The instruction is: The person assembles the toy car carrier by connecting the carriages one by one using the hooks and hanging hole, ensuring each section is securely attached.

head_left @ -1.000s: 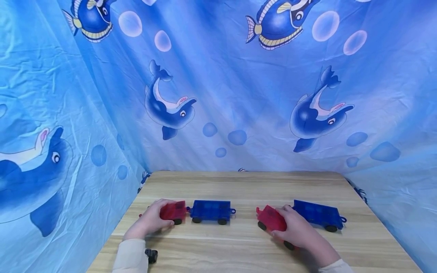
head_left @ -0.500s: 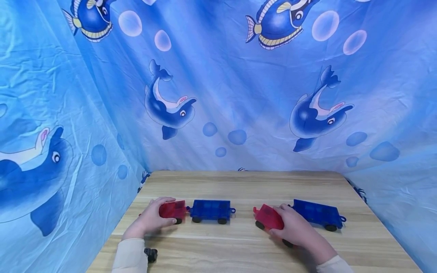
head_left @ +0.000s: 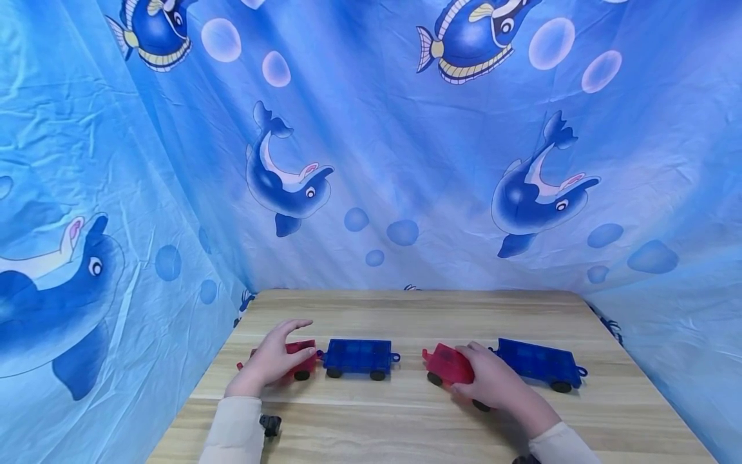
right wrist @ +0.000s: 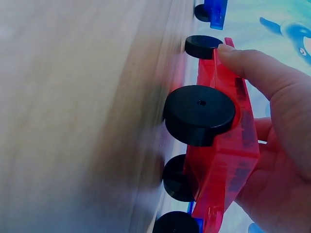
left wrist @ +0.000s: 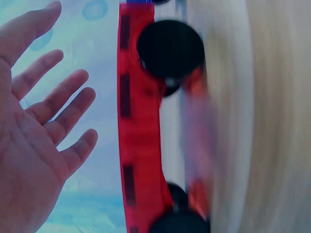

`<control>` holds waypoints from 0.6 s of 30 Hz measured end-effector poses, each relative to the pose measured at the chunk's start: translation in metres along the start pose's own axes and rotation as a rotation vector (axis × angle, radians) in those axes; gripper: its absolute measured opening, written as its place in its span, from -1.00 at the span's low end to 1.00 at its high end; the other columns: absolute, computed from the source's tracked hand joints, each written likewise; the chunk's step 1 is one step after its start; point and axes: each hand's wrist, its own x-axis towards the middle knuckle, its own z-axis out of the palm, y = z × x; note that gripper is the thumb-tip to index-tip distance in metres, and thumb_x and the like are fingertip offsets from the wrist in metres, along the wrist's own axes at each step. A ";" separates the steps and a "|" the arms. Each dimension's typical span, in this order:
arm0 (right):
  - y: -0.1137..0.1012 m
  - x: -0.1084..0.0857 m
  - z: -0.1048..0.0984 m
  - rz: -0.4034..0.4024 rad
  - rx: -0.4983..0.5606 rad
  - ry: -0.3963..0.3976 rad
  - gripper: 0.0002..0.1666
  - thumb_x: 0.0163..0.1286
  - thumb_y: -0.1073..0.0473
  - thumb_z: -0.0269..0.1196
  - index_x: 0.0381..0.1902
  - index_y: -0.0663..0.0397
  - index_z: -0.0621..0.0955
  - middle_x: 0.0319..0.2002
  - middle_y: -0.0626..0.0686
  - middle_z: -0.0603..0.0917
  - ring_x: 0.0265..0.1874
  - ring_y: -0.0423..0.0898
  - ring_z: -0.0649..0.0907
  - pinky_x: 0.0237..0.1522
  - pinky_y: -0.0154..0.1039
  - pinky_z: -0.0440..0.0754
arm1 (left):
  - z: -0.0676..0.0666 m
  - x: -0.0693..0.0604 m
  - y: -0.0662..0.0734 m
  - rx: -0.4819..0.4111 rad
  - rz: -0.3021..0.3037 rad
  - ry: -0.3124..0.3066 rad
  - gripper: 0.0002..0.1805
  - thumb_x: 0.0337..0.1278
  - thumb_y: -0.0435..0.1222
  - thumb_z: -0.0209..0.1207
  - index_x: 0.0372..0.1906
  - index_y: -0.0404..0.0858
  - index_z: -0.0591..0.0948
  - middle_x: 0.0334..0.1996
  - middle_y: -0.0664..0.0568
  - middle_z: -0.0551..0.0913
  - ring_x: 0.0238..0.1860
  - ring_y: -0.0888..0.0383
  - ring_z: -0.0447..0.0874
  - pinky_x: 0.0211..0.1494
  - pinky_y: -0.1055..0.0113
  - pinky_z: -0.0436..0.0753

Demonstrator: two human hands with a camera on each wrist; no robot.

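Red wagon (head_left: 447, 365) pinched in right hand (head_left: 491, 379).
Left hand (head_left: 272, 356): fingers parted wide, holding nothing, beside a second red wagon (left wrist: 141, 141).

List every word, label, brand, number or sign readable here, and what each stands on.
No readable text in any view.
Left red plastic toy wagon, right red plastic toy wagon: none.
Left blue plastic toy wagon, right blue plastic toy wagon: none.
Blue fabric backdrop: printed dolphins and fish, no lettering.
Small black device, lower left: too small to tell.
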 end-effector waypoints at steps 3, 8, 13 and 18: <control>0.000 0.004 0.001 -0.007 0.001 -0.004 -0.01 -0.01 -0.15 0.69 0.34 0.07 0.60 -0.01 -0.05 0.65 -0.10 -0.08 0.63 -0.13 0.01 0.76 | 0.005 0.006 0.009 -0.011 0.018 -0.015 -0.28 0.27 -0.05 0.45 0.48 -0.03 0.50 0.45 -0.09 0.45 0.47 -0.20 0.37 0.42 -0.26 0.42; -0.003 0.008 0.001 -0.010 0.008 -0.021 0.00 -0.01 -0.14 0.69 0.36 0.06 0.60 0.01 -0.04 0.65 -0.08 -0.07 0.64 -0.11 0.02 0.76 | 0.016 0.017 0.019 -0.032 0.065 -0.030 -0.29 0.27 -0.10 0.46 0.48 -0.07 0.50 0.43 -0.06 0.47 0.44 -0.18 0.41 0.41 -0.24 0.44; -0.005 0.013 -0.001 -0.018 0.033 -0.033 -0.01 -0.01 -0.09 0.69 0.36 0.08 0.60 -0.02 -0.06 0.64 -0.11 -0.07 0.64 -0.11 0.02 0.75 | 0.027 0.025 0.029 -0.058 0.080 -0.066 -0.29 0.25 -0.03 0.46 0.48 0.06 0.51 0.44 -0.02 0.46 0.27 -0.19 0.57 0.24 -0.16 0.62; -0.005 0.017 -0.003 -0.044 0.027 -0.033 -0.02 -0.02 -0.06 0.70 0.35 0.12 0.60 -0.04 -0.06 0.64 -0.12 -0.07 0.63 -0.12 0.02 0.76 | 0.038 0.035 0.039 -0.031 0.091 -0.082 -0.29 0.24 0.01 0.46 0.47 0.09 0.52 0.43 0.01 0.47 0.42 -0.13 0.44 0.34 -0.18 0.53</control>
